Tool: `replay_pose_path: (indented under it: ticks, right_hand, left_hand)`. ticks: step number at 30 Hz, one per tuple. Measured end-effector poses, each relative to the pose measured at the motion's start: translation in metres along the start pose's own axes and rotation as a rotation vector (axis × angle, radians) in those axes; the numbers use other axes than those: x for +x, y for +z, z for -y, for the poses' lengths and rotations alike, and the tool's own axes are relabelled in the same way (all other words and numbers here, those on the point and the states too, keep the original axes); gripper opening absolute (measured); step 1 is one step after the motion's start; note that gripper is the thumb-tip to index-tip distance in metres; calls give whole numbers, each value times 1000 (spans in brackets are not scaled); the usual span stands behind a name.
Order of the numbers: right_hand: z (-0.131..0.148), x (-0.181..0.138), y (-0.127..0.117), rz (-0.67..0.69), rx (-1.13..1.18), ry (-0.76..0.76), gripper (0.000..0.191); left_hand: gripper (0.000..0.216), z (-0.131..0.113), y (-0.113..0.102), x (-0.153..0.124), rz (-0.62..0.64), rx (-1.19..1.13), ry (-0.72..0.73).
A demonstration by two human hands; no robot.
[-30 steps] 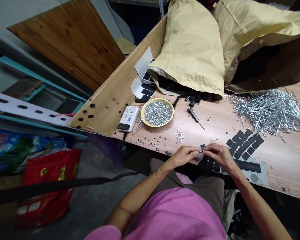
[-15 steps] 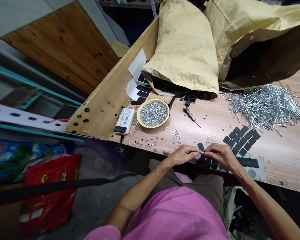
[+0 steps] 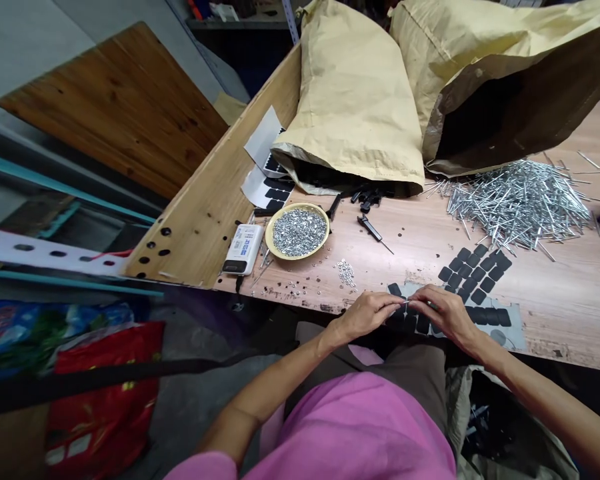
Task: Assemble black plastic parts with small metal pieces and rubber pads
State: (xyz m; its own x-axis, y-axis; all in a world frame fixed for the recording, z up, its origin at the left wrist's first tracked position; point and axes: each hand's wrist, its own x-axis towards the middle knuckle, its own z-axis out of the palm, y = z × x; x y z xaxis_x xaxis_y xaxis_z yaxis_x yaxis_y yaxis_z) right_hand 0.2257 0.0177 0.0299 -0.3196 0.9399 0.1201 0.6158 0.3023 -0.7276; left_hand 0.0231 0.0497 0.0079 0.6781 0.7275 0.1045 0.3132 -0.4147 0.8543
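Observation:
My left hand (image 3: 367, 312) and my right hand (image 3: 443, 312) meet fingertip to fingertip over the table's front edge, both pinched on a thin metal pin (image 3: 407, 304) held between them. Just beyond the hands lies a grey backing sheet (image 3: 511, 319) carrying several black pads (image 3: 475, 277). A yellow dish (image 3: 297, 231) full of tiny silver parts sits to the left, with a small loose cluster of the same parts (image 3: 346, 271) nearer my hands. A large pile of metal pins (image 3: 517, 203) lies at the right.
Two big tan paper sacks (image 3: 355, 107) lie open at the back of the wooden table (image 3: 570, 293). A white device (image 3: 243, 248), a black clip with a pin (image 3: 374, 231) and more pad sheets (image 3: 267, 187) are on the left. A red bag (image 3: 100, 393) lies on the floor.
The view has shifted, so everything sits further left in the picture. My hands stay pinched together on the pin, a little lower against the pad sheet.

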Motion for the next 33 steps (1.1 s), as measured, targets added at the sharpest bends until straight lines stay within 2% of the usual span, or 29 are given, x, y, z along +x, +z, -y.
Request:
replay_pose_path:
  ticks: [8, 13, 16, 19, 21, 24, 26, 29, 33]
  right_hand:
    - [-1, -1, 3, -22, -34, 41, 45]
    - [2, -1, 7, -102, -20, 75, 51]
    - [3, 1, 12, -175, -19, 210, 59]
    - [2, 3, 13, -181, -23, 415, 67]
    - [0, 3, 10, -180, -18, 514, 72]
    - [-4, -1, 7, -251, 83, 541, 70]
    - [-4, -5, 11, -287, 228, 486, 59]
    - [-3, -8, 26, -342, 449, 395, 46]
    - [0, -9, 34, -454, 613, 427, 38]
  left_hand:
    - [35, -3, 14, 1, -165, 418, 275]
    - [35, -5, 17, 4, -208, 532, 322]
    - [35, -7, 22, 7, -192, 501, 301]
    - [30, -11, 29, 12, -203, 240, 159]
    - [24, -15, 33, 17, -246, -99, -33]
    - [18, -20, 36, 30, -320, -746, -343]
    - [23, -23, 38, 39, -370, -1098, -464]
    - [35, -30, 45, 52, -450, -1350, -513]
    - [36, -38, 58, 63, -504, -1361, -456]
